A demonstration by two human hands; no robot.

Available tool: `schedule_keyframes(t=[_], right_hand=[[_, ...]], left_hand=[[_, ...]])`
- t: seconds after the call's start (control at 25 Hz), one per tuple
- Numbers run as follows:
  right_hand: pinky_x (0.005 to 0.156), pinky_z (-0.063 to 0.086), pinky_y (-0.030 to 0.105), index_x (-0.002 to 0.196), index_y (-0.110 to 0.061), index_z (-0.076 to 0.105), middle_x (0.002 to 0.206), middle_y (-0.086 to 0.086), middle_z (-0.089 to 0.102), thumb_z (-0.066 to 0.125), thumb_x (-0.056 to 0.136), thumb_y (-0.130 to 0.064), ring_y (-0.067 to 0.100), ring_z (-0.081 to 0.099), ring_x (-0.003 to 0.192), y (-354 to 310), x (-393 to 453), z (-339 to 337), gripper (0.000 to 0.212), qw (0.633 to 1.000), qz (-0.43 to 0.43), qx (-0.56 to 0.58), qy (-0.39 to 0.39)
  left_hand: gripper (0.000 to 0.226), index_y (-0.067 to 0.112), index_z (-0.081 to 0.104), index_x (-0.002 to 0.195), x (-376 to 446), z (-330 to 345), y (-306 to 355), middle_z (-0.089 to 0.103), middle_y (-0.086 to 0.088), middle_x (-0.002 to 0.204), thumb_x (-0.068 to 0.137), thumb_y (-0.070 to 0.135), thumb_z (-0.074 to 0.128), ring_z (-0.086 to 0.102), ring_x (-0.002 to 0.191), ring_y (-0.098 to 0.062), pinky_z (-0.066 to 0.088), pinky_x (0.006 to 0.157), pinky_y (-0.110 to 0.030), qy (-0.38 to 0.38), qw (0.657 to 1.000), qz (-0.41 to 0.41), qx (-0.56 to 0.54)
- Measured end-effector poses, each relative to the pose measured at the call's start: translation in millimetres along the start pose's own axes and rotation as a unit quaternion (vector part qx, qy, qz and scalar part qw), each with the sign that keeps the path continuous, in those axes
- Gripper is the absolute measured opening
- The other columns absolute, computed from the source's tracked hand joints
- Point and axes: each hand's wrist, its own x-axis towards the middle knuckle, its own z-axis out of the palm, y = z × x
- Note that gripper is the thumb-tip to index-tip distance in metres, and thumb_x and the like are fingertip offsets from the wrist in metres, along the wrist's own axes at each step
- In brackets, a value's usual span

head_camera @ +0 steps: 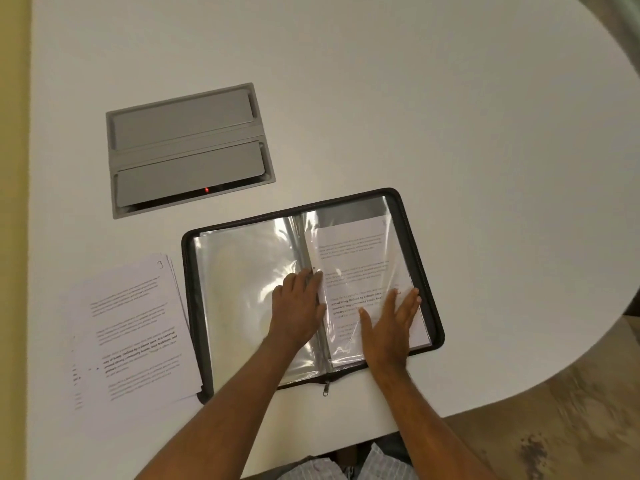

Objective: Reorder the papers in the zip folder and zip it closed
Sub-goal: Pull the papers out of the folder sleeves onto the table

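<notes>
The zip folder (420,237) lies open on the table (381,98). The left hand (298,306) presses near the middle fold, maybe pinching a sleeve. The right hand (391,323) lies flat on a page (356,258). Sleeves look thin and slippery; hold edges.

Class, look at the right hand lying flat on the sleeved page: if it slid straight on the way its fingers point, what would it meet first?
Probably the zip folder's dark zipped rim on the right hand's far-right side; the fingertips nearly reach it.
</notes>
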Motion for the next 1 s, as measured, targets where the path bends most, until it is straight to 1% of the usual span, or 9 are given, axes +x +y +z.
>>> schedule_keyframes(t=[0.08, 0.2, 0.32, 0.44, 0.56, 0.64, 0.8, 0.88, 1.0], right_hand=[[0.118, 0.035, 0.064, 0.16, -0.022, 0.032, 0.173, 0.009, -0.006, 0.06, 0.103, -0.028, 0.032, -0.01, 0.159, -4.7, -3.9, 3.7, 0.065, 0.997, -0.061, -0.011, 0.034], [0.108, 0.046, 0.065, 0.152, -0.031, 0.046, 0.172, 0.008, 0.015, 0.061, 0.101, -0.027, 0.033, 0.016, 0.157, -20.3, -19.2, 5.6, 0.053, 0.989, -0.132, 0.035, 0.054], [0.105, 0.053, 0.051, 0.157, -0.033, 0.039, 0.172, 0.003, 0.016, 0.054, 0.103, -0.042, 0.022, 0.023, 0.152, -45.8, -43.8, 8.1, 0.057, 0.976, -0.205, 0.076, 0.015], [0.117, 0.039, 0.04, 0.164, -0.031, 0.02, 0.173, -0.001, 0.013, 0.058, 0.1, -0.052, 0.018, 0.024, 0.156, -69.7, -68.8, 19.8, 0.077, 0.957, -0.275, 0.082, -0.046], [0.121, 0.034, 0.031, 0.162, -0.038, 0.019, 0.17, -0.009, 0.022, 0.063, 0.101, -0.044, 0.007, 0.026, 0.154, -84.3, -86.1, 24.7, 0.075, 0.929, -0.303, 0.173, -0.127], [0.113, 0.045, 0.025, 0.153, -0.048, 0.029, 0.161, -0.01, 0.035, 0.062, 0.104, -0.026, 0.001, 0.041, 0.142, -81.5, -87.4, 23.2, 0.063, 0.918, -0.297, 0.226, -0.134], [0.097, 0.058, 0.04, 0.131, -0.028, 0.053, 0.135, -0.002, 0.054, 0.061, 0.102, -0.018, 0.007, 0.053, 0.123, -51.2, -68.5, 15.3, 0.031, 0.959, -0.217, 0.181, -0.018], [0.103, 0.055, 0.047, 0.139, -0.022, 0.049, 0.143, 0.003, 0.05, 0.07, 0.096, -0.024, 0.016, 0.046, 0.131, -28.7, -51.0, 8.5, 0.048, 0.985, -0.138, 0.094, 0.048], [0.121, 0.032, 0.057, 0.16, -0.013, 0.023, 0.168, 0.012, 0.019, 0.073, 0.088, -0.053, 0.033, 0.017, 0.154, 2.5, -26.2, -5.4, 0.096, 0.999, -0.012, -0.015, 0.035]], left_hand=[[0.054, 0.021, 0.049, 0.143, 2.3, -6.0, 1.0, 0.053, -0.003, 0.144, 0.095, 0.046, 0.058, 0.051, 0.127, -0.025, 0.048, 0.098, -0.043, 0.015, 0.998, -0.016, -0.058], [0.05, 0.023, 0.047, 0.142, -0.5, -28.3, 6.0, 0.055, -0.001, 0.142, 0.103, 0.054, 0.043, 0.052, 0.129, -0.021, 0.042, 0.104, -0.037, 0.091, 0.955, -0.115, -0.257], [0.063, 0.022, 0.03, 0.156, -2.6, -60.5, 11.0, 0.036, -0.004, 0.16, 0.103, 0.056, 0.036, 0.032, 0.147, -0.02, 0.024, 0.12, -0.046, 0.225, 0.912, -0.172, -0.298], [0.06, 0.023, 0.033, 0.155, 3.3, -90.0, 16.5, 0.031, -0.003, 0.163, 0.102, 0.049, 0.042, 0.028, 0.15, -0.022, 0.015, 0.122, -0.047, 0.299, 0.923, -0.128, -0.207], [0.051, 0.025, 0.048, 0.146, 5.6, -95.1, 23.4, 0.034, -0.004, 0.16, 0.099, 0.044, 0.048, 0.028, 0.149, -0.024, 0.015, 0.121, -0.051, 0.252, 0.96, -0.065, -0.106], [0.041, 0.026, 0.056, 0.138, 5.3, -82.8, 23.5, 0.042, -0.004, 0.157, 0.099, 0.038, 0.056, 0.035, 0.146, -0.026, 0.02, 0.119, -0.053, 0.176, 0.979, -0.036, -0.095], [0.044, 0.026, 0.057, 0.139, -3.0, -42.2, 13.0, 0.036, -0.005, 0.162, 0.096, 0.03, 0.067, 0.033, 0.148, -0.033, 0.027, 0.117, -0.058, 0.04, 0.998, 0.031, -0.049], [0.058, 0.026, 0.044, 0.15, -9.7, -24.8, 1.7, 0.023, -0.006, 0.167, 0.096, 0.034, 0.065, 0.02, 0.153, -0.035, 0.024, 0.12, -0.061, -0.035, 0.999, 0.036, -0.012], [0.076, 0.027, 0.019, 0.161, -19.3, -6.4, -16.9, 0.008, -0.004, 0.171, 0.099, 0.048, 0.057, 0.005, 0.157, -0.032, 0.018, 0.123, -0.058, -0.092, 0.994, 0.012, 0.051]])
